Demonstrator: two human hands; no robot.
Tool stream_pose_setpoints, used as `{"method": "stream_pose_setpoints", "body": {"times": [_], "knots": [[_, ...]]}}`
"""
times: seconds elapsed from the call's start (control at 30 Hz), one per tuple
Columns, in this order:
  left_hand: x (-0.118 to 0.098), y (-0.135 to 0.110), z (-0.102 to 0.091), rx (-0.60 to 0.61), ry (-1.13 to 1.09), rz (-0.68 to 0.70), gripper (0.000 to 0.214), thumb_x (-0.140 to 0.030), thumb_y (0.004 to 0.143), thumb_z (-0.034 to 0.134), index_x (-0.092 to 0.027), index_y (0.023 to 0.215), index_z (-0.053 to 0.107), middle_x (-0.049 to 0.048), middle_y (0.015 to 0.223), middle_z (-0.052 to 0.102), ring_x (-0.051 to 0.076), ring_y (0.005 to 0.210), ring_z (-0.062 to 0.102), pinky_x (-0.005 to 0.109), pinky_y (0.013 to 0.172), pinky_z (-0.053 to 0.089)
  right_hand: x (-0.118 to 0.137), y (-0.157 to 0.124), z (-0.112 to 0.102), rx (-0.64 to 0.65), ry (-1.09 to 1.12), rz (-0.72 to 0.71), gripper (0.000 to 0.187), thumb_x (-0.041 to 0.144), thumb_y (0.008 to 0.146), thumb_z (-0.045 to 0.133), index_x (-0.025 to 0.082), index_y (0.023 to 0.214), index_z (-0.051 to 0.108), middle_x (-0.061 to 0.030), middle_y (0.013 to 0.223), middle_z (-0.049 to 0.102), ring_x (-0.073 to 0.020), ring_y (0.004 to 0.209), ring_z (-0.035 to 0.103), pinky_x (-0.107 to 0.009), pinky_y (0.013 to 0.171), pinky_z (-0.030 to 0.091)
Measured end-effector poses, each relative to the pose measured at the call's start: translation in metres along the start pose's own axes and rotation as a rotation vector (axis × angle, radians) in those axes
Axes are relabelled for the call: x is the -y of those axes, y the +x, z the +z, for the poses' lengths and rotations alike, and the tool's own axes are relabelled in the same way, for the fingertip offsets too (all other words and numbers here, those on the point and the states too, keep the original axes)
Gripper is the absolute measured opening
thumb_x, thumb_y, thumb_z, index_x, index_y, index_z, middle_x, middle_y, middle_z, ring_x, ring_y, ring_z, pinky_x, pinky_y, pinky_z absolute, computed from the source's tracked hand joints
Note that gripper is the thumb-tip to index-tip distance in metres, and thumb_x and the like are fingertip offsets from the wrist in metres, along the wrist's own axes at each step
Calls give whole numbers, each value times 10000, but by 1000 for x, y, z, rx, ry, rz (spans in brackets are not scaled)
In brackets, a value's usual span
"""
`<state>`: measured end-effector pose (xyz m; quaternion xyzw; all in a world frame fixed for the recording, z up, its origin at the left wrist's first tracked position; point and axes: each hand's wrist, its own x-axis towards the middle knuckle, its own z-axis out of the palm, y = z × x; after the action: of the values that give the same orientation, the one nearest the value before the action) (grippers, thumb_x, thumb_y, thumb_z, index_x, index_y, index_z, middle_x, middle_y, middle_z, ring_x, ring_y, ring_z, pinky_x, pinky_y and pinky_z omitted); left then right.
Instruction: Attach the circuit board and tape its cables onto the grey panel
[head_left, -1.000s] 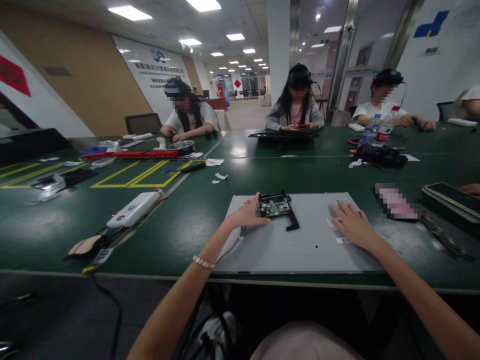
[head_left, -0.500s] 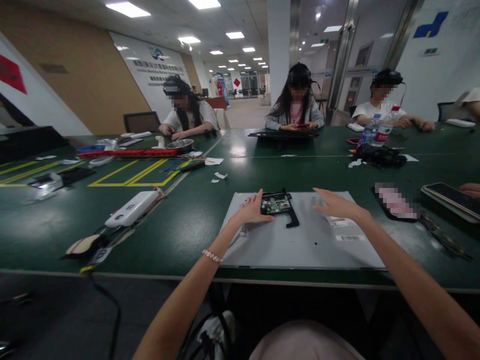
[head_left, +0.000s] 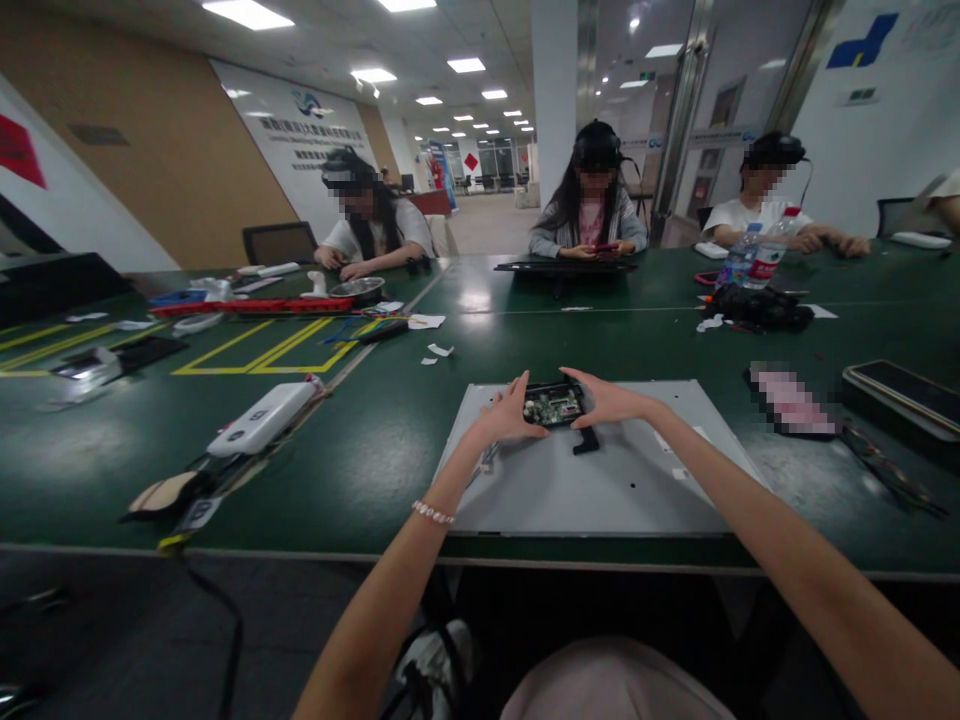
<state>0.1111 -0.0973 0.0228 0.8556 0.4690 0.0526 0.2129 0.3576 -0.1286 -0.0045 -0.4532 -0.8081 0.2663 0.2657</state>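
A grey flat panel [head_left: 600, 480] lies face down on the green table [head_left: 390, 440] in front of me. A small green circuit board [head_left: 553, 405] in a black bracket sits on the panel's far edge. My left hand [head_left: 504, 412] grips the board's left end, fingers curled round it. My right hand [head_left: 609, 400] holds the board's right end, thumb and fingers closed on it. A bead bracelet [head_left: 433, 513] circles my left wrist.
A white device [head_left: 261, 418] with cables lies left of the panel. A blurred card [head_left: 791, 402] and a black tray [head_left: 900, 395] lie to the right. Water bottles [head_left: 754, 260] stand further back. Three people sit across the table, with tools and paper scraps near them.
My right hand has lifted off the panel's right side and swung left onto the circuit board's right end. My left hand stayed at the board's left end.
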Motion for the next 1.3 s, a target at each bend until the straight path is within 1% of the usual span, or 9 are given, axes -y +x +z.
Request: {"method": "stream_pose_setpoints", "body": {"times": [0.13, 0.27, 0.4, 0.5, 0.6, 0.7, 0.93, 1.1, 1.3], "knots": [[5, 4, 5, -75, -59, 112, 1229, -485, 569, 752, -147, 1506, 32, 206, 1541, 159, 363, 1398, 205, 521, 1105, 213, -1, -5, -1, -45, -15, -35, 1057, 421, 651, 774, 215, 1498, 177, -150, 1503, 288, -308, 1363, 315, -482, 1123, 254], [-3, 1, 13, -103, -160, 241, 1258, -442, 539, 781, -112, 1503, 43, 210, 1532, 168, 324, 1394, 236, 426, 1124, 242, 4, -24, -6, -58, -30, -50, 1025, 409, 670, 763, 246, 1495, 176, -140, 1486, 303, -307, 1348, 331, -492, 1113, 267], [-20, -10, 18, -42, -234, 251, 1246, -410, 546, 774, -146, 1509, 27, 200, 1527, 156, 340, 1382, 256, 454, 1122, 249, 12, -50, -8, -51, -57, -25, 999, 434, 697, 744, 270, 1494, 163, -132, 1478, 298, -314, 1348, 321, -508, 1107, 275], [-30, -18, 20, 26, -264, 288, 1239, -406, 550, 768, -165, 1510, 22, 183, 1535, 132, 340, 1393, 230, 450, 1134, 234, 15, -71, -8, -55, -86, -8, 979, 457, 718, 726, 277, 1492, 154, -129, 1477, 281, -313, 1353, 310, -507, 1115, 269], [-34, -23, 17, 113, -249, 343, 1228, -404, 567, 757, -146, 1507, 10, 179, 1548, 97, 323, 1416, 164, 430, 1155, 191, 17, -88, -7, -53, -95, 6, 954, 471, 747, 699, 285, 1494, 135, -124, 1474, 271, -304, 1352, 315, -500, 1116, 275], [-32, -25, 13, 160, -238, 384, 1210, -410, 576, 750, -127, 1505, 28, 176, 1555, 87, 318, 1425, 129, 429, 1167, 143, 18, -98, -5, -58, -90, 19, 928, 476, 777, 667, 290, 1498, 114, -122, 1477, 263, -297, 1360, 308, -499, 1122, 267], [-26, -28, 11, 197, -261, 346, 1172, -457, 607, 728, -122, 1506, 54, 143, 1564, 112, 289, 1426, 158, 390, 1175, 126, 19, -102, 1, -101, -57, 31, 894, 460, 784, 657, 293, 1495, 142, -103, 1514, 244, -292, 1392, 255, -499, 1145, 227], [-24, -26, 11, 203, -259, 318, 1172, -468, 609, 727, -142, 1510, 51, 133, 1567, 112, 301, 1424, 163, 418, 1172, 140, 14, -99, 2, -95, -39, 35, 912, 466, 768, 672, 283, 1496, 155, -110, 1524, 246, -298, 1397, 247, -509, 1140, 224], [-21, -19, 9, 207, -241, 305, 1184, -478, 610, 729, -111, 1504, 46, 154, 1566, 92, 299, 1427, 151, 399, 1174, 144, 6, -91, 1, -97, -36, 45, 921, 470, 755, 686, 258, 1494, 180, -126, 1527, 241, -292, 1393, 256, -495, 1142, 217]]}}
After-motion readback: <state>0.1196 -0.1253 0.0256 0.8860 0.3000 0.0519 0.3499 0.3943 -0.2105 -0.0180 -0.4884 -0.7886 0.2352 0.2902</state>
